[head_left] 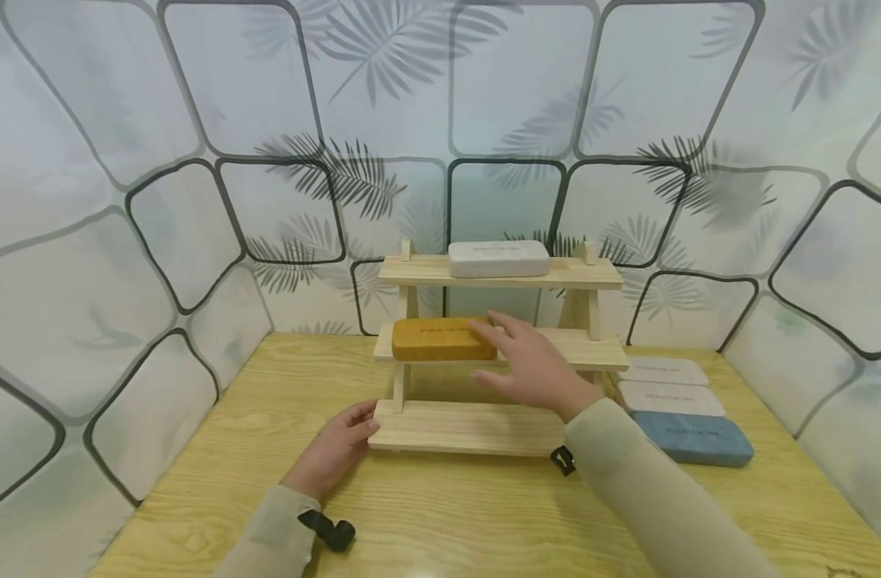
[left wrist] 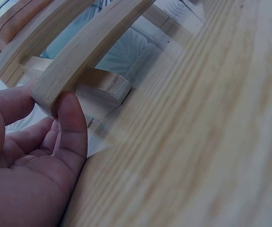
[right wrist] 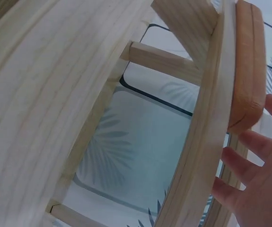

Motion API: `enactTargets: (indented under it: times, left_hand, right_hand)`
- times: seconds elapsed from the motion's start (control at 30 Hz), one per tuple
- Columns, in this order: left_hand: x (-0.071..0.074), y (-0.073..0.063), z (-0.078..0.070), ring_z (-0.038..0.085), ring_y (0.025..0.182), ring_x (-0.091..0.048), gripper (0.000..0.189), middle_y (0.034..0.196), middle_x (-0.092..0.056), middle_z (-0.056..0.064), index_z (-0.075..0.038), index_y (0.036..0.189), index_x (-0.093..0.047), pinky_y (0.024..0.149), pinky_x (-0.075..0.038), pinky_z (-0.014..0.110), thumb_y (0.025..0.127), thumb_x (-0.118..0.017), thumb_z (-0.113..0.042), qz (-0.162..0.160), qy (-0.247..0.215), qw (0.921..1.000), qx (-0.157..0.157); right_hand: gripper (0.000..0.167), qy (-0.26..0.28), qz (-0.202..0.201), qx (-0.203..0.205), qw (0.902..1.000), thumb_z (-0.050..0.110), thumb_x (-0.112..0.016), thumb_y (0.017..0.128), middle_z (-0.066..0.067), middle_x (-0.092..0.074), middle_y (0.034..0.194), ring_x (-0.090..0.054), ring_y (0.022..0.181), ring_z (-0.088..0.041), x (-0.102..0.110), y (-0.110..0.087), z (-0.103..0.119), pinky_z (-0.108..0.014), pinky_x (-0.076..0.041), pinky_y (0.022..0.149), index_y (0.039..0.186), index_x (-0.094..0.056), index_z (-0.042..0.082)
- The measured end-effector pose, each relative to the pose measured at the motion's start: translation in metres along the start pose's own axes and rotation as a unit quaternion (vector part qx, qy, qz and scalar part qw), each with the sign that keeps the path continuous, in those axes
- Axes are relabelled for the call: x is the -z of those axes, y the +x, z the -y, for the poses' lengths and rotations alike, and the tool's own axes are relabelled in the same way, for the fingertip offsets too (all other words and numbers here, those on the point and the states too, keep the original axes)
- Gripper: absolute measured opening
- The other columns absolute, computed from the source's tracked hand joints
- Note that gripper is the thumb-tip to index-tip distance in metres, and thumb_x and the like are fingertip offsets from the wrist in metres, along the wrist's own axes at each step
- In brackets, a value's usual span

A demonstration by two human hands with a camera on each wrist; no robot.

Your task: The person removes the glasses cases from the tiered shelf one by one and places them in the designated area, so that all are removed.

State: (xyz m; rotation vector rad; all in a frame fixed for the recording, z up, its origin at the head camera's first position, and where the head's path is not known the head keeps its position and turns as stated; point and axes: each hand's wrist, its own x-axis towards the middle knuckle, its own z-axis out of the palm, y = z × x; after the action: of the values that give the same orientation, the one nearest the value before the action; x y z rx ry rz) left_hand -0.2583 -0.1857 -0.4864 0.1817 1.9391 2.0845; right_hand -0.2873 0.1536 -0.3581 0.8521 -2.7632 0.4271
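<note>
The left hand (head_left: 335, 445) pinches the left end of the lowest board of the wooden rack (head_left: 469, 427), thumb and fingers curled around it. The right hand (head_left: 533, 368) has its fingers spread and grips nothing; they are at the right end of the orange case (head_left: 440, 339), though whether they touch it is hard to tell. That case lies toward the left end of the middle board, along its front edge, so an uneven push could skew it or tip it off the front, and a tug from the left hand could jolt the rack. The top board, bearing a white case (head_left: 498, 260), limits room above for a lifting hand. Right of the rack, toward the right edge of the tabletop (head_left: 440, 518), lie two pale cases (head_left: 670, 398) and a blue case (head_left: 693, 439); the right sleeve (head_left: 643, 474) passes near the blue one and could knock it. A patterned backdrop (head_left: 390, 88) stands behind.
</note>
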Motion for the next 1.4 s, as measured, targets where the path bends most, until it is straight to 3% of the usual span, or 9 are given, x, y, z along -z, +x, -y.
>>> enactTargets:
  times: [0.43, 0.83, 1.4]
  left_hand:
    - [0.001, 0.001, 0.000, 0.024, 0.124, -0.052, 0.057, 0.144, -0.045, 0.021, 0.004, 0.155, -0.031, 0.097, -0.048, 0.031, 0.107, -0.054, -0.016, 0.005, -0.003, 1.0000, 0.000]
    - [0.001, 0.002, 0.000, 0.026, 0.125, -0.052, 0.058, 0.145, -0.044, 0.022, 0.004, 0.155, -0.030, 0.098, -0.048, 0.033, 0.106, -0.055, -0.016, 0.007, -0.002, 1.0000, -0.001]
    - [0.000, 0.000, 0.000, 0.028, 0.124, -0.053, 0.056, 0.144, -0.044, 0.025, 0.007, 0.153, -0.031, 0.096, -0.050, 0.033, 0.106, -0.053, -0.012, 0.000, -0.004, 0.9999, -0.009]
  right_hand:
    - [0.081, -0.022, 0.027, -0.022, 0.9992, 0.070, -0.052, 0.094, -0.009, -0.021, 0.166, -0.026, 0.146, -0.038, -0.004, 0.022, 0.010, -0.059, -0.026, 0.115, 0.162, -0.025, 0.035]
    - [0.081, -0.038, 0.033, -0.019, 0.9985, 0.067, -0.057, 0.093, -0.011, -0.027, 0.164, -0.027, 0.146, -0.037, -0.007, 0.045, 0.023, -0.062, -0.028, 0.113, 0.161, -0.028, 0.034]
    - [0.088, -0.074, 0.037, -0.011, 0.9965, 0.075, -0.056, 0.088, -0.010, -0.041, 0.155, -0.037, 0.139, -0.036, -0.017, 0.049, 0.024, -0.059, -0.035, 0.110, 0.161, -0.028, 0.034]
